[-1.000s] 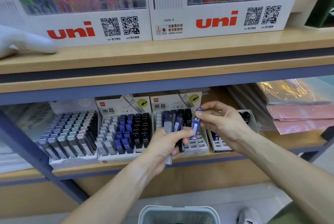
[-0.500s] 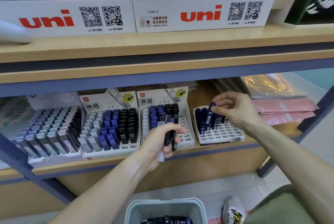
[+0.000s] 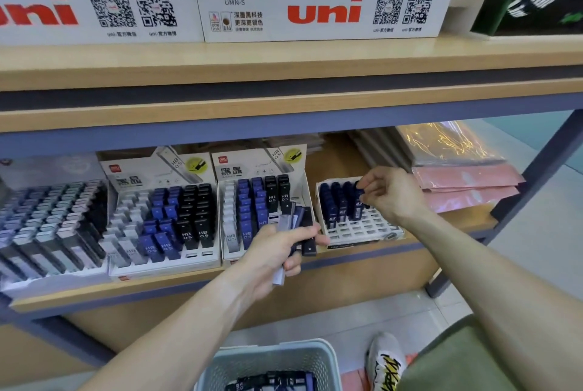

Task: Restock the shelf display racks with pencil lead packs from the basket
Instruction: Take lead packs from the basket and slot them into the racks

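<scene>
My left hand [image 3: 277, 251] grips a fan of several pencil lead packs [image 3: 296, 220], grey, blue and black, in front of the middle display rack [image 3: 303, 182]. My right hand [image 3: 391, 195] pinches the top of a dark blue lead pack [image 3: 358, 206] that stands in the rightmost column of the small white grid rack [image 3: 362, 229]. Other dark blue packs fill that rack's back rows. The pale basket [image 3: 271, 356] sits on the floor below, with more packs inside.
Two fuller racks [image 3: 164, 207] stand to the left on the same lower shelf. Pink and clear plastic sleeves [image 3: 463, 182] lie at the right. Large uni pen boxes [image 3: 325, 11] stand on the upper shelf. A shoe [image 3: 386, 362] is beside the basket.
My right hand carried a blue pack from my left hand's bundle to the right and set it down into the grid rack. The view shifted right and down, showing more of the basket.
</scene>
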Motion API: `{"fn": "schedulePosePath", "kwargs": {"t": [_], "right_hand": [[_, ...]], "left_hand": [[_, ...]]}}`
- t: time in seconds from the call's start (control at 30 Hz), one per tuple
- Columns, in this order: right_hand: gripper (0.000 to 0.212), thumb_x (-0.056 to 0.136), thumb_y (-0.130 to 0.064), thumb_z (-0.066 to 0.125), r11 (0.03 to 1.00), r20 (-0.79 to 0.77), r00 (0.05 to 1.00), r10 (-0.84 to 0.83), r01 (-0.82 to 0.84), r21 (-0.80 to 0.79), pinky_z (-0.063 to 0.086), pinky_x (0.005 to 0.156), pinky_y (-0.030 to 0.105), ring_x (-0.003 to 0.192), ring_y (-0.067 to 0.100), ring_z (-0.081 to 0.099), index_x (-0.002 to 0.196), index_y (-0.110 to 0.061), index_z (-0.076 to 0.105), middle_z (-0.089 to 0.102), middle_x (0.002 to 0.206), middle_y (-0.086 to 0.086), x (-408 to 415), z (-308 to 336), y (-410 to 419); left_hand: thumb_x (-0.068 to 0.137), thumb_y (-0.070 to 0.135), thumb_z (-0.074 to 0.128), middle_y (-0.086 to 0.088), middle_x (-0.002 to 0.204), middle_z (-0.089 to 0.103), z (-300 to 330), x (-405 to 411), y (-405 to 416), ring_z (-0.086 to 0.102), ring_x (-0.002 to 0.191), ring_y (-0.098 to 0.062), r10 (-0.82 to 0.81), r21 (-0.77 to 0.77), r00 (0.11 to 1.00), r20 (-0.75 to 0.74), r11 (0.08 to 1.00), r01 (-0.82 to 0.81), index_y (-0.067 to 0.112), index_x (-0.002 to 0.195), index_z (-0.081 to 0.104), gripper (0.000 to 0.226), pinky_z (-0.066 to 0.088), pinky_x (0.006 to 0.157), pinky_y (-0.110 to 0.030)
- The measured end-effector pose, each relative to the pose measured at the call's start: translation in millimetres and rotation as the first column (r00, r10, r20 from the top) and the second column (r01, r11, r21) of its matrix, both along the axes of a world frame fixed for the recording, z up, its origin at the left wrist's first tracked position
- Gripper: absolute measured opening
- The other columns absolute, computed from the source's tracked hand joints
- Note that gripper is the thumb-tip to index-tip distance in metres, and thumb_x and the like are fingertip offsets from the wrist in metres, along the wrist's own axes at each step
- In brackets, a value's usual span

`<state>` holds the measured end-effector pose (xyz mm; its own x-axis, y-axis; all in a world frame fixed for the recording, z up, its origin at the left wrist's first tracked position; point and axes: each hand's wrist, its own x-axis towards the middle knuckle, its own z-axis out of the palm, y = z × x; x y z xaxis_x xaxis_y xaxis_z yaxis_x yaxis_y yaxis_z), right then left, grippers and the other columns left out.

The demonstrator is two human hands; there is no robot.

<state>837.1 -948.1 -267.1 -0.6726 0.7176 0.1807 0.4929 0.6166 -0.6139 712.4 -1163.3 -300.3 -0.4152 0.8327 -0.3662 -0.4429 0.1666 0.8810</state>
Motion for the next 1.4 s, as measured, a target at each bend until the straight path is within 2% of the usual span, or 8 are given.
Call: {"fn": "schedulePosePath", "kwargs": {"t": [0.23,0.4,0.57,0.73,0.87,1.0,1.13,1.4], "right_hand": [[0.024,0.081,-0.001,0.078,0.995,0.021,0.994,0.103,-0.103,-0.007,0.047,0.063,0.005,0.075,0.004,0.066,0.086,-0.023,0.069,0.068,0.078,-0.009,-9,-5,-11],[0.030,0.079,0.000,0.081,0.992,0.007,0.992,0.128,-0.128,-0.021,0.058,0.073,0.021,0.075,0.006,0.069,0.079,-0.028,0.069,0.071,0.079,-0.008,-8,-5,-11],[0.029,0.079,-0.003,0.083,0.984,0.029,0.984,0.175,-0.174,-0.034,0.059,0.074,0.022,0.076,0.005,0.070,0.078,-0.029,0.070,0.073,0.081,-0.008,-10,-5,-16],[0.023,0.080,-0.005,0.082,0.990,0.067,0.988,0.142,-0.143,0.009,0.051,0.066,0.008,0.073,-0.002,0.065,0.079,-0.026,0.072,0.070,0.078,-0.013,-9,-9,-15],[0.011,0.081,-0.007,0.082,0.994,0.078,0.994,0.078,-0.084,0.073,0.038,0.060,-0.001,0.069,-0.004,0.058,0.088,-0.016,0.081,0.074,0.084,-0.006,-10,-16,-14],[0.009,0.081,-0.010,0.083,0.988,0.046,0.997,0.057,-0.063,0.140,0.038,0.064,0.005,0.068,0.001,0.056,0.090,-0.013,0.083,0.078,0.087,0.001,-10,-17,-18],[0.010,0.081,-0.013,0.083,0.985,0.037,0.999,0.036,-0.042,0.167,0.053,0.078,0.025,0.077,0.012,0.067,0.091,-0.014,0.083,0.078,0.086,0.000,-8,-16,-23],[0.025,0.082,-0.015,0.080,0.979,0.050,0.996,-0.074,0.064,0.192,0.047,0.068,0.023,0.066,0.007,0.063,0.105,-0.017,0.071,0.069,0.070,-0.009,-7,-4,-36]], "left_hand": [[0.098,0.015,0.067,-0.010,0.110,0.078,-8,3,7,0.026,0.036,-0.009,0.021,-0.006,0.999,-0.040,1.000,-0.021,-0.016,0.131,0.042,0.052,0.022,0.040,-0.022],[0.096,0.016,0.070,-0.010,0.109,0.078,-13,3,10,0.028,0.036,-0.009,0.050,0.008,0.998,-0.047,0.999,-0.050,-0.016,0.130,0.046,0.053,0.025,0.039,-0.022],[0.094,0.017,0.073,-0.011,0.106,0.078,-17,3,13,0.030,0.036,-0.008,0.071,0.007,0.996,-0.048,0.997,-0.071,-0.017,0.125,0.055,0.049,0.027,0.037,-0.021],[0.094,0.016,0.072,0.004,0.062,0.071,-15,7,13,0.029,0.035,-0.007,0.083,-0.005,0.996,-0.041,0.997,-0.083,-0.014,0.119,0.063,0.040,0.025,0.038,-0.020],[0.092,0.017,0.076,0.005,0.047,0.051,-16,9,14,0.029,0.036,-0.009,0.113,-0.041,0.993,-0.033,0.993,-0.115,-0.011,0.111,0.066,0.036,0.023,0.040,-0.022],[0.085,0.017,0.083,0.002,0.052,0.037,-18,9,14,0.029,0.037,-0.011,0.160,-0.059,0.987,-0.006,0.985,-0.160,0.007,0.103,0.053,0.036,0.023,0.040,-0.024],[0.082,0.018,0.086,-0.009,0.075,0.054,-17,10,10,0.031,0.038,-0.010,0.172,-0.047,0.985,0.020,0.984,-0.171,0.006,0.107,0.062,0.037,0.025,0.039,-0.023],[0.081,0.018,0.087,-0.006,0.078,0.054,-10,9,-3,0.032,0.038,-0.010,0.186,-0.028,0.982,0.035,0.982,-0.185,0.011,0.100,0.064,0.031,0.025,0.040,-0.022]]}}
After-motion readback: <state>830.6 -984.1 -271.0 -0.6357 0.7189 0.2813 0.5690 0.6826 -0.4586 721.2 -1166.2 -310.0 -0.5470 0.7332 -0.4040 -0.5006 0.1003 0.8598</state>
